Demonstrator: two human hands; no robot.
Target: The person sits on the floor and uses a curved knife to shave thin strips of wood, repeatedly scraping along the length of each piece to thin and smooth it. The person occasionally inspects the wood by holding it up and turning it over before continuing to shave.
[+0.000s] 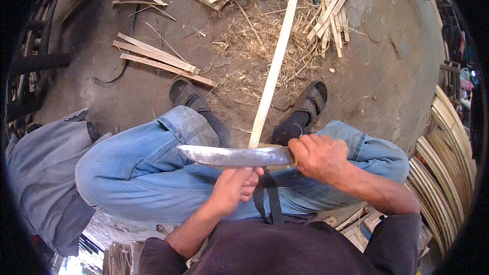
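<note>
Bamboo strips point(331, 7) and straw litter point(254, 40) are lying scattered on the dirt floor point(387, 71). A pale bamboo slat point(272, 71) is being gripped by the left hand point(235, 183) above the knees; a broad knife point(229, 156) is being clenched across it by the right hand point(318, 155).

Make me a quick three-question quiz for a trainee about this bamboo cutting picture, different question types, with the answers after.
1. True or false: the right hand holds the handle of the big knife.
2. Multiple choice: the left hand grips A) a woven mat, B) the near end of the long bamboo strip, C) a sandal.
3. Fill in: the knife blade lies ____ the strip, just above the left hand.

Key
1. True; the blade points toward the person's left.
2. B; the strip runs away from the lap, out between the two sandalled feet.
3. Across.
</note>
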